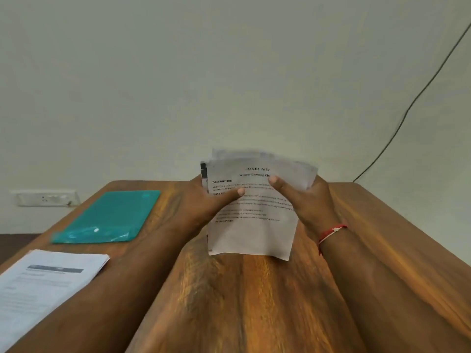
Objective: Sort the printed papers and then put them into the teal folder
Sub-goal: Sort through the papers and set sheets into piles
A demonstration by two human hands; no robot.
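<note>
Nearest, at the left edge of the wooden table (254, 307), lies one flat stack of printed papers (46, 284), its sheets slightly fanned at the corner. Farther in, both hands hold a second sheaf of papers (254, 233) upright over the middle of the table. The left hand (204, 202) and right hand (312, 203) each pinch a side edge, thumbs pressed on the front page and fingers behind. At least three sheets show at the top, but the exact count cannot be told. The paper looks light and floppy and likely to slide apart, so a grip at both side edges should keep it squared. Beyond and to the left lies one teal folder (109, 217), closed and flat; it looks smooth and probably slippery. One wall socket (46, 198) and one dark cable (407, 110) mark the wall.
</note>
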